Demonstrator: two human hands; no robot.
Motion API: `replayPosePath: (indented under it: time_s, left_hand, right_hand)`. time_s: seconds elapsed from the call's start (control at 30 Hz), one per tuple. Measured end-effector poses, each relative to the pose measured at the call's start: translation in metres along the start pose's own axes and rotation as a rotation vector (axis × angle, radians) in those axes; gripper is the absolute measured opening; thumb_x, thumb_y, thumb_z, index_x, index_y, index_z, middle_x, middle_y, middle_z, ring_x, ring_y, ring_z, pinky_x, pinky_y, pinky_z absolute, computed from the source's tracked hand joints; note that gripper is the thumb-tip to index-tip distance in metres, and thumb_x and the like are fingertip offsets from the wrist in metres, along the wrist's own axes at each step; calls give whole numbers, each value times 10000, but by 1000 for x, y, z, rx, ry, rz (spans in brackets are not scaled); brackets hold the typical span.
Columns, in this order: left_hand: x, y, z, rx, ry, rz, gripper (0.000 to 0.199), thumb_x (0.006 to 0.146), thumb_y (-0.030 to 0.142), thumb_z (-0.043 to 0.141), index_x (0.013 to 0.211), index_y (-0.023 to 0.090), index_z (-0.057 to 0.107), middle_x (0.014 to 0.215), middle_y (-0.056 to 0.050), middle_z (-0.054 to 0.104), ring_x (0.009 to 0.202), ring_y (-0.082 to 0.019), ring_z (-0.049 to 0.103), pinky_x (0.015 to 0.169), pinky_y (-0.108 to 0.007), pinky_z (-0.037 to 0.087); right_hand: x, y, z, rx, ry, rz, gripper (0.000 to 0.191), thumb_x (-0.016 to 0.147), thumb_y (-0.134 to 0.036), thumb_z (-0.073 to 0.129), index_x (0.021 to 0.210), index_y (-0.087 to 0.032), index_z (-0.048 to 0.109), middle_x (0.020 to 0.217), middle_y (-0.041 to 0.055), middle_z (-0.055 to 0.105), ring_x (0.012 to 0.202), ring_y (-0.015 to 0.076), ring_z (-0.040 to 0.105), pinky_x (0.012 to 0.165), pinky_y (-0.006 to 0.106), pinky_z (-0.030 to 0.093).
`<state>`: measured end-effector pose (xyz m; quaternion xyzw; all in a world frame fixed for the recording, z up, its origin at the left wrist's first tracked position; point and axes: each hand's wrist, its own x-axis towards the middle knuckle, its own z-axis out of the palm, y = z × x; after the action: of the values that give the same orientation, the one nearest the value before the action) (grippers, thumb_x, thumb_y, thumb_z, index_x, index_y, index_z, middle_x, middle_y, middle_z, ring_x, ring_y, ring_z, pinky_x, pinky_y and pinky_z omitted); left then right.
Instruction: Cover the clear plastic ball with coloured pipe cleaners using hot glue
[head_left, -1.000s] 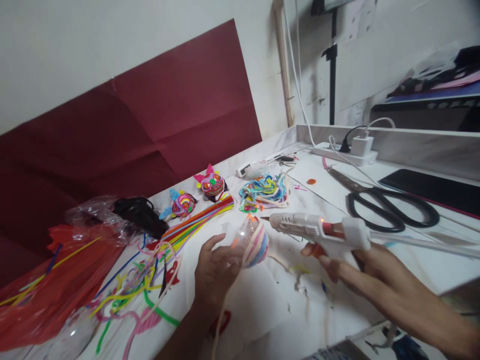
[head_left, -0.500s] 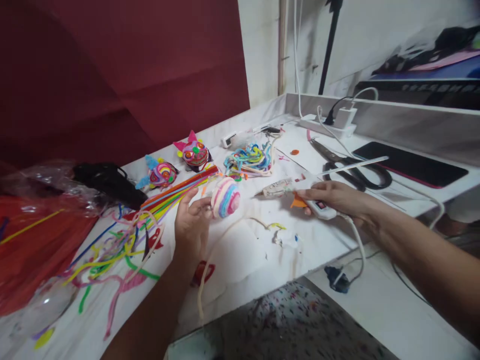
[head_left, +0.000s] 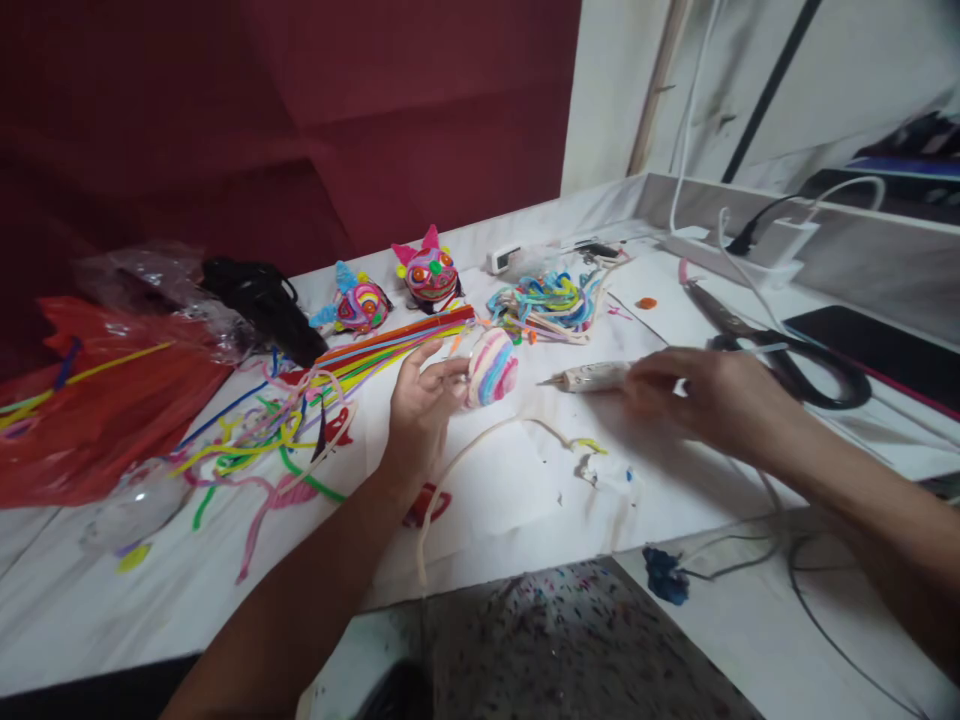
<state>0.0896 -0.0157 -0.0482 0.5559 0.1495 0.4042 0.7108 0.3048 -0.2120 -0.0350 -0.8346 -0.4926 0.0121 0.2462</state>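
Striped ball [head_left: 493, 370]: sitting in the left hand [head_left: 420, 415], near the middle of my view. It's round so no real long axis, but the stripes lean about 1 to 7 and the pink whorl faces roughly 4 o'clock.
Nearer hand: the left, no contest, it's touching. Comes in from 7 o'clock and pinches the ball's 9 o'clock side; from here I can't make out every fingertip.
Right hand [head_left: 705, 395]: out at 3 o'clock from the ball, well apart and pretty smeared. Fingers are bent by the back end of the glue gun [head_left: 596, 377], but whether they're actually gripping I honestly can't tell.
Nozzle line: the gun's long axis runs basically 9 to 3, tip at the 9 end, pointing at the ball. That's the lineup I'd care about, imo.
Gap: near, not touching, with white paper [head_left: 510, 500] showing between.
Cream strand [head_left: 517, 420]: loops past the ball's 5 o'clock, then drops toward 7. Can't see if it's attached.
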Motion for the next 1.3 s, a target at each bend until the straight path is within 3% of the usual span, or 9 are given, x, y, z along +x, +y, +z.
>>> replayPosePath:
  time_s: [0.13,0.33,0.53,0.63,0.77,0.97,1.07,1.13,1.3]
  left_hand:
    - [1,0,0,-17,-1,21,588,615,172,817,1125,229,529,916,-11,708,844,-131,658,734,-226,494]
    - [3,-8,-6,20,-16,75,581,640,206,787,1154,226,516,975,-30,696,897,-160,654,789,-277,493]
    - [3,-11,-8,21,-21,64,555,667,208,758,1160,228,505,992,-37,678,970,-195,646,863,-338,480]
    - [3,-11,-8,13,-34,51,564,676,205,749,1180,227,496,1005,-42,673,996,-214,642,880,-364,473]
    - [2,-9,-8,28,-28,62,595,684,218,747,1218,236,485,1012,-47,677,992,-212,643,884,-367,470]
    - [3,-2,-9,100,8,40,588,677,241,776,1178,221,468,990,-58,697,931,-179,653,886,-341,475]
    - [2,-1,-8,98,16,58,593,668,265,797,1158,218,467,971,-57,698,903,-176,659,867,-333,486]
    - [2,-3,-6,88,26,64,585,667,270,801,1145,220,468,967,-58,697,904,-183,662,840,-330,495]
    - [1,-6,-5,116,31,68,564,676,257,787,1138,217,466,964,-71,692,934,-196,657,836,-335,494]
  right_hand:
    - [3,-31,24,231,-171,-377,160,809,-179,533,828,-193,691,748,40,699,608,148,602,578,276,449]
    - [-11,-97,47,351,-317,-785,237,897,-89,477,974,-183,681,940,71,681,853,167,650,757,277,494]
    - [-30,-151,73,162,-403,-1117,259,901,-90,502,1101,-158,653,1070,118,646,916,225,615,777,339,507]
    - [-30,-163,86,30,-381,-1224,146,889,-147,569,989,-154,676,1009,117,649,923,257,603,773,375,506]
    - [-25,-168,91,8,-242,-1285,158,898,-166,583,761,-160,662,899,78,664,847,228,598,674,342,481]
    - [-2,-146,53,270,114,-1208,227,975,-164,455,1053,-128,665,974,110,701,929,222,611,797,365,493]
    - [14,-125,18,392,86,-1053,342,974,-115,395,1244,-197,588,1043,112,669,1002,211,626,827,343,510]
    - [26,-113,2,401,122,-944,375,962,-113,412,1244,-284,590,917,66,657,859,196,649,726,325,523]
    - [54,-97,-1,285,157,-802,216,956,-208,484,1095,-270,638,889,51,723,758,204,689,657,322,532]
